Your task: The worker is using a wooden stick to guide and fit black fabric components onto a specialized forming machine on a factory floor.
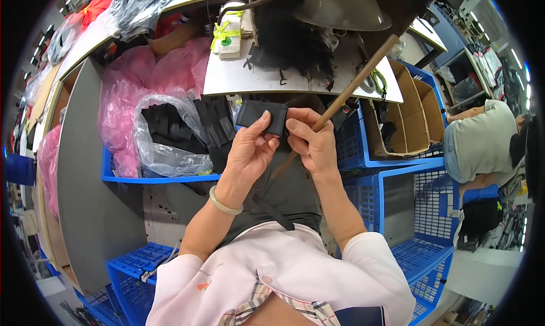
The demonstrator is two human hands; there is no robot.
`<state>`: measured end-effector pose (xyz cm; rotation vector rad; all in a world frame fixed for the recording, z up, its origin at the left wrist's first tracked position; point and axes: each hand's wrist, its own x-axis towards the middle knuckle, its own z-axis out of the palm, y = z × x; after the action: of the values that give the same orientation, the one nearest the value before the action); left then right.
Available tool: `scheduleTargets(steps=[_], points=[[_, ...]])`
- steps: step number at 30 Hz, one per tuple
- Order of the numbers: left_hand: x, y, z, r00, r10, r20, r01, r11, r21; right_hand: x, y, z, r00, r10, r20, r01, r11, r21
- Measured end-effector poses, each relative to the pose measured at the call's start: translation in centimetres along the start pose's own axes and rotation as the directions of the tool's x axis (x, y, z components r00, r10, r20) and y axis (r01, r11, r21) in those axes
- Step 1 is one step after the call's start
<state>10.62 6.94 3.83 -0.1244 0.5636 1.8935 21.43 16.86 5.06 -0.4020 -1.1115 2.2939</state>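
Note:
My left hand [251,148] is closed on a small folded black fabric piece [276,117], thumb pressed on top of it. A long thin wooden stick [357,79] lies through my right hand [314,141], slanting from the upper right down toward my lap. The right thumb and fingers are curled round the stick, close beside the fabric's right edge. Whether those fingertips also pinch the fabric, I cannot tell. Just beyond my left hand hang black fabric strips [216,124], next to a clear plastic bag [170,161] with more black pieces inside.
Ahead is a white tabletop [227,79] with black fluff [295,53], a tied bundle [230,36] and a metal lamp shade [343,8]. Pink plastic bags [128,82] sit at left. A cardboard box [406,110] and blue crates [420,246] stand at right. Another person [482,139] bends farther right.

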Motion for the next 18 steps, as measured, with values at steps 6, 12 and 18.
scheduleTargets(steps=[6,12,18], points=[[-1.6,-0.9,0.9,0.984,0.175,-0.023,-0.173,0.983,0.064,-0.9,0.0,0.6,0.997,-0.081,-0.014,0.081,0.996,0.036],[-2.6,-1.5,1.6,0.932,0.357,0.064,-0.362,0.9,0.243,-1.2,0.5,0.2,0.948,-0.317,0.043,0.305,0.858,-0.413],[-2.6,-1.0,-0.5,0.69,0.711,0.136,-0.59,0.444,0.674,-1.1,1.6,-0.2,0.822,-0.568,-0.033,0.381,0.593,-0.709]])
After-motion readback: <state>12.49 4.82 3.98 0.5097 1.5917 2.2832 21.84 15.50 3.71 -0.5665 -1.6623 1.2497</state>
